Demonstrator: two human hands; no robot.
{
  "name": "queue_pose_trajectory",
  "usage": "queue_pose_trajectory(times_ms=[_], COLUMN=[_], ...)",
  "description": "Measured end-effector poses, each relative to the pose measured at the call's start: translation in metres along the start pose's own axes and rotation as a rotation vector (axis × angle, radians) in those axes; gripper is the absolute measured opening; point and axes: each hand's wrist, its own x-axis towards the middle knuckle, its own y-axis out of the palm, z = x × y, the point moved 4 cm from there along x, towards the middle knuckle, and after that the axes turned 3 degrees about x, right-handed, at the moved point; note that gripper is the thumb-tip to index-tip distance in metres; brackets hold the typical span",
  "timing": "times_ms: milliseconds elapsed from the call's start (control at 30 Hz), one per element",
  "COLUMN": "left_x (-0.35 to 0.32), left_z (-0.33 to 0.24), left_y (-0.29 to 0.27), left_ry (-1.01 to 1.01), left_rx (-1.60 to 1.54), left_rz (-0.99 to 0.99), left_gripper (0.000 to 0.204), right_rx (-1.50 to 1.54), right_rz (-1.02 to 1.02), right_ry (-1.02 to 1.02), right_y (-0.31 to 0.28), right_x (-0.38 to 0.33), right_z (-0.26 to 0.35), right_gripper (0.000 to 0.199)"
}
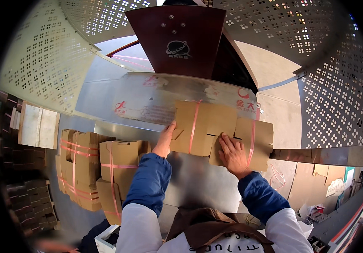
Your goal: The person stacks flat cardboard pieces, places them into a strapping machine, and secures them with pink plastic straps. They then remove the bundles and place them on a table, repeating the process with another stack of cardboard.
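Note:
A bundle of flat, die-cut brown cardboard (219,116) lies on the metal worktable in front of me, with pink straps across its left and right parts. My left hand (164,141) grips the bundle's left edge; some of its fingers are hidden against the side. Flat on top of the cardboard, right of its middle, rests my right hand (233,155), fingers stretched out and pointing away from me. Both forearms wear blue sleeve covers.
Two strapped cardboard stacks (80,168) (124,154) stand on the left of the table. Beyond the bundle rises a dark red machine panel (177,42), flanked by perforated metal guards (337,97). More cardboard stacks (32,204) fill the far left. A loose pink strap (277,177) lies at right.

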Motion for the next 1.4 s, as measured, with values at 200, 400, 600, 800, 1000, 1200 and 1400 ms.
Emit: queue_pose_trajectory(times_ms=[200, 400, 600, 800, 1000, 1200, 1400], left_x=[0.006, 0.008, 0.006, 0.005, 0.006, 0.012, 0.014], left_z=[0.005, 0.006, 0.004, 0.003, 0.007, 0.012, 0.009], left_y=[-0.003, -0.005, 0.0, -0.003, -0.003, -0.01, -0.006], left_ry=[-0.012, 0.041, 0.018, 0.029, 0.028, 0.072, 0.034], left_rx=[-0.022, -0.071, 0.037, 0.017, 0.036, 0.015, 0.009], left_rz=[-0.039, 0.019, -0.086, -0.061, -0.055, -0.042, -0.046], left_gripper=[0.049, 0.054, 0.051, 0.053, 0.053, 0.052, 0.055], right_rx=[0.032, 0.032, 0.036, -0.007, 0.006, 0.014, 0.044], right_rz=[0.016, 0.034, 0.031, 0.036, 0.029, 0.026, 0.015], right_ry=[0.013, 0.003, 0.008, 0.007, 0.006, 0.003, 0.012], right_y=[0.0, -0.001, 0.004, 0.005, 0.008, 0.007, 0.006], right_x=[0.0, 0.004, 0.001, 0.001, -0.002, -0.001, 0.0], right_z=[-0.001, -0.001, -0.002, -0.002, -0.004, -0.001, -0.002], right_gripper=[0.052, 0.053, 0.056, 0.055, 0.055, 0.054, 0.056])
